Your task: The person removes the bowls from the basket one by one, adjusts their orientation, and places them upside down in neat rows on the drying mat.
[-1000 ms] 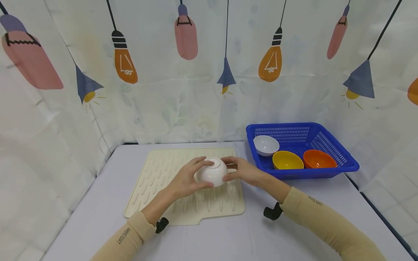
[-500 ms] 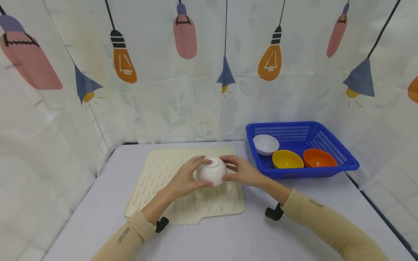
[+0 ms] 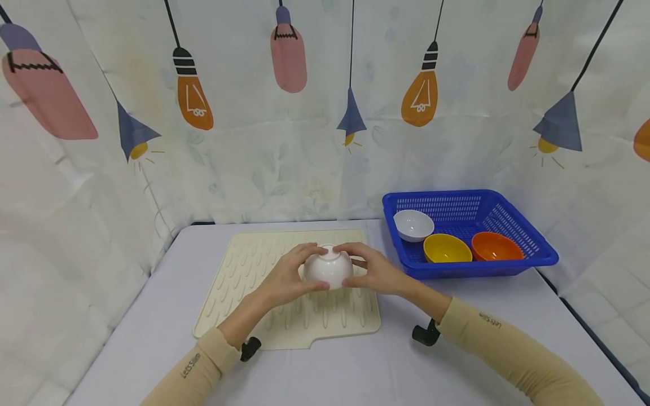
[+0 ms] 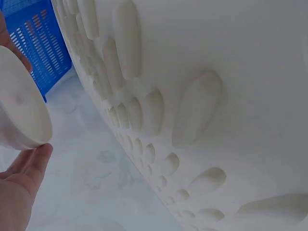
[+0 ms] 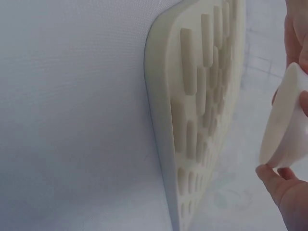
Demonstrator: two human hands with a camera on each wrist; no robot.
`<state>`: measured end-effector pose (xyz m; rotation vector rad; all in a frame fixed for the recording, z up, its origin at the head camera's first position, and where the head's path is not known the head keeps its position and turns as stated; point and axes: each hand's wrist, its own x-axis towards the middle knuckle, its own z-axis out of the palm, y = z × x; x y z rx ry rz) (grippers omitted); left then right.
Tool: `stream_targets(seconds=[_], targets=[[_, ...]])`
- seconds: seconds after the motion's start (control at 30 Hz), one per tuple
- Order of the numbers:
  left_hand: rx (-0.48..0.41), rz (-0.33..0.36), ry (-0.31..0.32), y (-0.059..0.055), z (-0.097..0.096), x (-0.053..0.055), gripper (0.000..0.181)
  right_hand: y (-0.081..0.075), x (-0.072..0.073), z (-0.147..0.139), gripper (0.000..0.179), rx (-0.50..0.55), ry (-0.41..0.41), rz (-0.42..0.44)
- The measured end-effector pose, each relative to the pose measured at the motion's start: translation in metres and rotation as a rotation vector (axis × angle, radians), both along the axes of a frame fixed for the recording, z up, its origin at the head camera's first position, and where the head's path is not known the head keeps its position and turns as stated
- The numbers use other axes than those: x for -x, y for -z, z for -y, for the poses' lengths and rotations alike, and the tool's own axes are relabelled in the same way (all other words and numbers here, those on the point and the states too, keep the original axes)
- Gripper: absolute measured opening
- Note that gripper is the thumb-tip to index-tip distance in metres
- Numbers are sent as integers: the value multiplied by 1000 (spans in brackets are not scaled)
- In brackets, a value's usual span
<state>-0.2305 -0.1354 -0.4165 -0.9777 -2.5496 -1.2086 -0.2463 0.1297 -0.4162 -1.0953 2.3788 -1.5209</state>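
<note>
A small white bowl [image 3: 328,272] is held upside down over the cream ridged mat [image 3: 254,321], its foot ring up. My left hand [image 3: 290,274] grips its left side, thumb low on the wall and fingers by the base. From the other side my right hand [image 3: 378,272] grips it, fingertips near the foot ring and thumb on the near wall. In both wrist views the bowl [image 4: 21,103] is apart from the mat [image 5: 163,62], and its hollow side faces the mat.
A blue perforated basket [image 3: 472,272] stands at the back right. It holds another white bowl [image 3: 414,225], a yellow bowl [image 3: 448,249] and an orange bowl [image 3: 496,247]. A white cloth covers the table [image 3: 345,372], and a patterned curtain [image 3: 304,169] hangs behind it.
My right hand has shifted slightly left, its fingers closer in over the bowl's base. The bowl's tilt has changed a little. My left hand has hardly moved.
</note>
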Motion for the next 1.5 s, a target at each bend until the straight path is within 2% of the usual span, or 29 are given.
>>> stream_targets(seconds=[0.5, 0.73, 1.1, 1.5], targets=[[6, -2, -17, 2, 10, 6, 66, 5, 8, 12, 63, -10, 4, -69], [-9, 19, 12, 2, 20, 12, 65, 7, 15, 24, 63, -15, 15, -128], [9, 88, 1, 1, 45, 26, 66, 10, 26, 50, 63, -83, 49, -123], [36, 111, -8, -2, 64, 39, 67, 12, 38, 73, 63, -91, 65, -117]])
